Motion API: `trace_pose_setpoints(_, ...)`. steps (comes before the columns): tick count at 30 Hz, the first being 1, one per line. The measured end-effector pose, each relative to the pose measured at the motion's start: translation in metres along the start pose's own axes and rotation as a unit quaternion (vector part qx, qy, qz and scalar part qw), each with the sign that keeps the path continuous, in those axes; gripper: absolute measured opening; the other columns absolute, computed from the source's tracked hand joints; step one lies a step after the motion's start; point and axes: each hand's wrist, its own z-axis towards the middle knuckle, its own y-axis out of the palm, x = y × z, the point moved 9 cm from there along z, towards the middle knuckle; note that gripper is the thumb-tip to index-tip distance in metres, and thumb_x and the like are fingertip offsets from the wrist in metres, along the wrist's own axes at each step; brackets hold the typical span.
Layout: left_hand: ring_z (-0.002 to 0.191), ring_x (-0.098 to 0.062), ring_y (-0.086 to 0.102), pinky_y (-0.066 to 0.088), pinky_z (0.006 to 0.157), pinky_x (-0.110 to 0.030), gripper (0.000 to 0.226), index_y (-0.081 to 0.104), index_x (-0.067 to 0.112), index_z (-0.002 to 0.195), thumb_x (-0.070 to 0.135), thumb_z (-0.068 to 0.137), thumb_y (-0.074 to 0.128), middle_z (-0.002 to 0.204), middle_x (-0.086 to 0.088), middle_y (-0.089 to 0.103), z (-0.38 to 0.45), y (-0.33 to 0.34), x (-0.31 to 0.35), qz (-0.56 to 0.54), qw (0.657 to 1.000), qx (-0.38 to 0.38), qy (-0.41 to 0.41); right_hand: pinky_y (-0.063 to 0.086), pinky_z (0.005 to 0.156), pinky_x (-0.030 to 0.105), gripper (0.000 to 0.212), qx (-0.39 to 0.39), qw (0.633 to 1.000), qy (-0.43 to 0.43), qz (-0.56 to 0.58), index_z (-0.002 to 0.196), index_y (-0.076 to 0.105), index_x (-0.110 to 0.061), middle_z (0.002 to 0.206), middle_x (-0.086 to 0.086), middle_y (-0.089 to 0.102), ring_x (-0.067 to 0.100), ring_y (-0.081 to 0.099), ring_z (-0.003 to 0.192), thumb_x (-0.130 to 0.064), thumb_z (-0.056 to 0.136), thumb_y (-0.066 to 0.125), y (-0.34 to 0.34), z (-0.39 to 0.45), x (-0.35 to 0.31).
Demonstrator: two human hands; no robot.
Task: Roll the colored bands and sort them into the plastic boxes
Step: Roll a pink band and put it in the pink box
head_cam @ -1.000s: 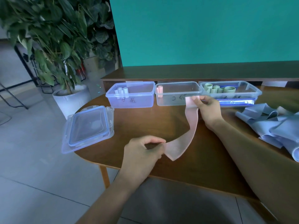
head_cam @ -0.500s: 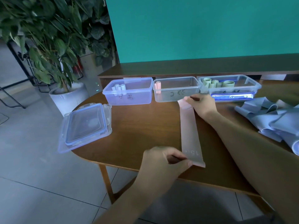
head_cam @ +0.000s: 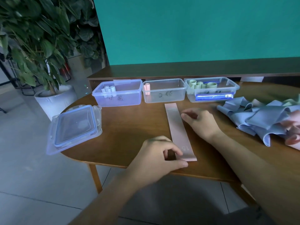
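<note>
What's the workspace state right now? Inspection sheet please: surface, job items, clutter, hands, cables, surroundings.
Surface: wooden table, rounded near edge.
Job's things: pink band lying flat and unrolled; left box holds pale rolls, middle box one pink roll, right box green rolls; pile of unrolled bands at right.
Clutter: loose lids stacked at the table's left edge.
Grippers: left hand pinches the band's near end; right hand relaxed beside the band, holding nothing.
Cables: nothing seen.
Surroundings: potted plant at left, teal wall behind, tiled floor.
</note>
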Motion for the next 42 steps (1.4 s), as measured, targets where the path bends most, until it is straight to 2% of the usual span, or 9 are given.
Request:
trace_pose_setpoints(5, 0.081, -0.011, 0.060, 0.050, 0.071, -0.028, 0.022, 0.079, 0.033, 0.094, 0.045, 0.076, 0.083, 0.089, 0.012, 0.067, 0.003, -0.001, 0.000, -0.028, 0.999, 0.010, 0.033, 0.049, 0.091, 0.017, 0.011, -0.049, 0.994, -0.091, 0.035, 0.105, 0.073, -0.031, 0.101, -0.019, 0.073, -0.005, 0.066, 0.094, -0.031, 0.094, 0.070, -0.011, -0.062, -0.021)
trace_pose_setpoints(8, 0.078, -0.013, 0.060, 0.051, 0.069, -0.033, 0.016, 0.080, 0.032, 0.090, 0.041, 0.077, 0.083, 0.085, 0.011, 0.066, 0.003, 0.000, 0.001, -0.029, 0.998, 0.017, 0.044, 0.052, 0.087, 0.021, 0.010, -0.106, 0.984, -0.114, 0.089, 0.098, 0.075, -0.027, 0.092, -0.015, 0.075, 0.001, 0.070, 0.087, -0.028, 0.088, 0.076, -0.017, -0.093, -0.030)
trace_pose_setpoints(11, 0.077, -0.013, 0.061, 0.052, 0.067, -0.033, 0.013, 0.080, 0.032, 0.087, 0.040, 0.078, 0.083, 0.085, 0.014, 0.066, 0.002, 0.000, -0.001, -0.022, 0.998, 0.025, 0.043, 0.054, 0.088, 0.031, 0.015, -0.170, 0.970, -0.125, 0.120, 0.095, 0.077, -0.024, 0.095, -0.008, 0.076, 0.012, 0.071, 0.092, -0.034, 0.083, 0.079, -0.018, -0.110, -0.034)
trace_pose_setpoints(14, 0.082, -0.010, 0.061, 0.052, 0.069, -0.029, 0.013, 0.080, 0.033, 0.088, 0.042, 0.079, 0.081, 0.087, 0.017, 0.065, 0.002, 0.003, -0.001, -0.005, 0.999, 0.021, 0.039, 0.054, 0.089, 0.031, 0.019, -0.203, 0.963, -0.142, 0.109, 0.096, 0.077, -0.021, 0.099, -0.009, 0.075, 0.013, 0.070, 0.098, -0.034, 0.082, 0.079, -0.017, -0.118, -0.034)
trace_pose_setpoints(17, 0.085, -0.009, 0.061, 0.052, 0.070, -0.027, 0.011, 0.080, 0.034, 0.086, 0.043, 0.079, 0.080, 0.088, 0.019, 0.066, 0.002, 0.006, 0.000, 0.006, 0.999, 0.015, 0.043, 0.053, 0.089, 0.032, 0.015, -0.197, 0.963, -0.168, 0.074, 0.094, 0.078, -0.022, 0.100, -0.012, 0.073, 0.012, 0.069, 0.100, -0.032, 0.083, 0.081, -0.016, -0.119, -0.033)
trace_pose_setpoints(23, 0.080, -0.013, 0.061, 0.052, 0.067, -0.029, 0.012, 0.078, 0.031, 0.078, 0.041, 0.075, 0.084, 0.084, 0.015, 0.066, 0.003, 0.004, -0.004, -0.016, 0.999, 0.019, 0.033, 0.053, 0.089, 0.028, 0.011, -0.188, 0.964, -0.177, 0.060, 0.093, 0.079, -0.023, 0.100, -0.014, 0.072, 0.008, 0.068, 0.101, -0.029, 0.084, 0.081, -0.016, -0.119, -0.030)
trace_pose_setpoints(30, 0.075, -0.011, 0.057, 0.040, 0.059, -0.014, 0.015, 0.076, 0.033, 0.086, 0.042, 0.076, 0.083, 0.081, 0.012, 0.062, 0.001, 0.001, 0.000, 0.009, 0.998, 0.029, 0.054, 0.053, 0.088, 0.029, 0.015, -0.176, 0.962, -0.205, 0.041, 0.098, 0.077, -0.023, 0.100, -0.014, 0.071, 0.009, 0.068, 0.099, -0.029, 0.085, 0.080, -0.017, -0.120, -0.033)
trace_pose_setpoints(37, 0.079, -0.014, 0.059, 0.049, 0.063, -0.022, 0.010, 0.078, 0.030, 0.086, 0.039, 0.080, 0.081, 0.085, 0.015, 0.065, 0.001, 0.006, 0.005, 0.011, 0.998, 0.011, 0.067, 0.051, 0.092, 0.023, 0.014, -0.160, 0.963, -0.215, 0.031, 0.095, 0.079, -0.025, 0.105, -0.016, 0.071, 0.004, 0.066, 0.105, -0.032, 0.083, 0.081, -0.018, -0.119, -0.034)
trace_pose_setpoints(42, 0.079, -0.014, 0.059, 0.048, 0.063, -0.021, 0.012, 0.078, 0.030, 0.081, 0.041, 0.078, 0.081, 0.084, 0.015, 0.064, 0.003, 0.005, 0.004, 0.010, 0.998, 0.009, 0.064, 0.050, 0.092, 0.023, 0.012, -0.171, 0.966, -0.195, 0.016, 0.092, 0.079, -0.028, 0.109, -0.019, 0.068, 0.002, 0.063, 0.108, -0.037, 0.083, 0.078, -0.017, -0.118, -0.029)
